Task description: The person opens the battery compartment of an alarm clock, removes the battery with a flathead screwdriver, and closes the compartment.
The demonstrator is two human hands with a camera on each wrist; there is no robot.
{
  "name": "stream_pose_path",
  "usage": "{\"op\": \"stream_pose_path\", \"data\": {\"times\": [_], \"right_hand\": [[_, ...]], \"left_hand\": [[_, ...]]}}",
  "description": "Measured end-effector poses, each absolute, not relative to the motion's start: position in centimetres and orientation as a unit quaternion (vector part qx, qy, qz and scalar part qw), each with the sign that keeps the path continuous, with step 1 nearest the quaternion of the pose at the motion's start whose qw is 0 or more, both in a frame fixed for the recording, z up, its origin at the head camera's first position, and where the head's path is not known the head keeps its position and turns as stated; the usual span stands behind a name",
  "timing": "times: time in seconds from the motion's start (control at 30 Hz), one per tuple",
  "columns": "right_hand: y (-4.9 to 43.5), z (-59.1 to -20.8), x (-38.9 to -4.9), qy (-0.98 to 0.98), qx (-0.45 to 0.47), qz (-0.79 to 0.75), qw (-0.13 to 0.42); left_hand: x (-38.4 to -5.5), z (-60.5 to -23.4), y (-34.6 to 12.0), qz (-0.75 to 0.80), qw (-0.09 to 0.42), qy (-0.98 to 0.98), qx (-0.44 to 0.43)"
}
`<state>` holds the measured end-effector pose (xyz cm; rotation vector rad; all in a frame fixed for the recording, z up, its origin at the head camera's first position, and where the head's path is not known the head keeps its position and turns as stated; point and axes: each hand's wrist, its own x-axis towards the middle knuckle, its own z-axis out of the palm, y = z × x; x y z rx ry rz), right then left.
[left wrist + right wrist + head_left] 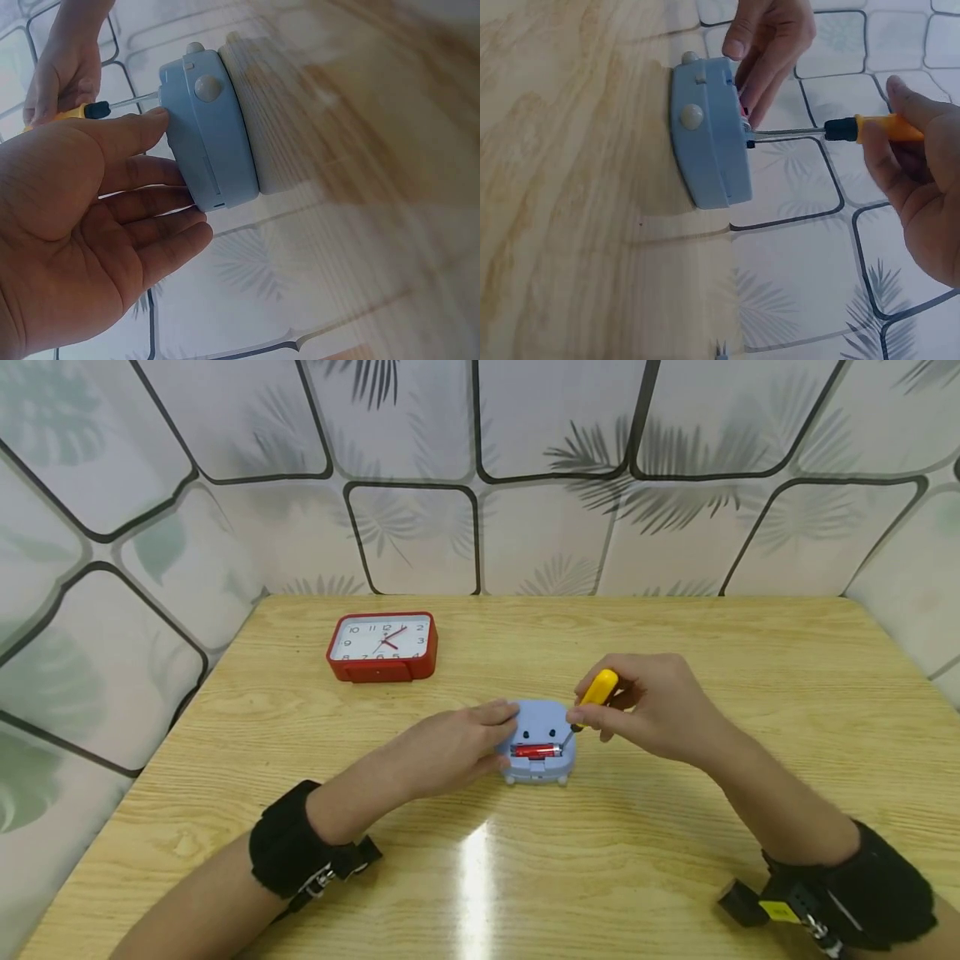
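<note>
Nearest to us are the two black wrist straps (pixel 285 839); beyond them the left hand (pixel 457 747) presses the pale blue case (pixel 538 714) along its left side, fingers outstretched rather than wrapped round it. The case lies on the wooden table (pixel 637 885) between the hands, its compartment facing up with a red battery (pixel 536 751) inside. The right hand (pixel 663 706) pinches the yellow handle of a screwdriver (pixel 600 689), its tip at the battery's right end; we cannot tell whether it touches battery or contact. We take the step in hand to be prying the battery loose. As we judge it, the next move calls for a gentle lever under that end while we keep the case steady. Farther off sits a red clock (pixel 386 670), before the patterned wall (pixel 547 543).
</note>
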<state>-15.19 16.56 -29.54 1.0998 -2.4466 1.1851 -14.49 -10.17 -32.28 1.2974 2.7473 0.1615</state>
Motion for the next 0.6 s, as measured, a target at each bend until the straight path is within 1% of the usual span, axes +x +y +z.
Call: {"op": "stream_pose_path", "data": {"times": [0.07, 0.23, 0.3, 0.37, 0.43, 0.6], "right_hand": [[16.9, -29.3, -15.3, -0.855, 0.333, 0.392, 0.069], [18.1, -28.4, -15.9, -0.907, 0.201, 0.365, -0.051], [18.5, -28.2, -16.2, -0.918, 0.168, 0.35, -0.082], [18.8, -28.0, -16.5, -0.927, 0.151, 0.33, -0.097], [19.1, -27.9, -16.6, -0.937, 0.148, 0.302, -0.099], [19.6, -28.1, -16.7, -0.951, 0.19, 0.227, -0.089]], "left_hand": [[-14.5, -32.3, -10.2, 0.053, 0.048, 0.902, 0.427], [-14.4, -32.4, -10.2, 0.052, 0.046, 0.9, 0.429], [-14.4, -32.4, -10.2, 0.053, 0.045, 0.9, 0.431], [-14.4, -32.3, -10.3, 0.053, 0.043, 0.899, 0.432], [-14.4, -32.3, -10.3, 0.053, 0.043, 0.899, 0.432], [-14.4, -32.3, -10.2, 0.05, 0.044, 0.9, 0.431]]}}
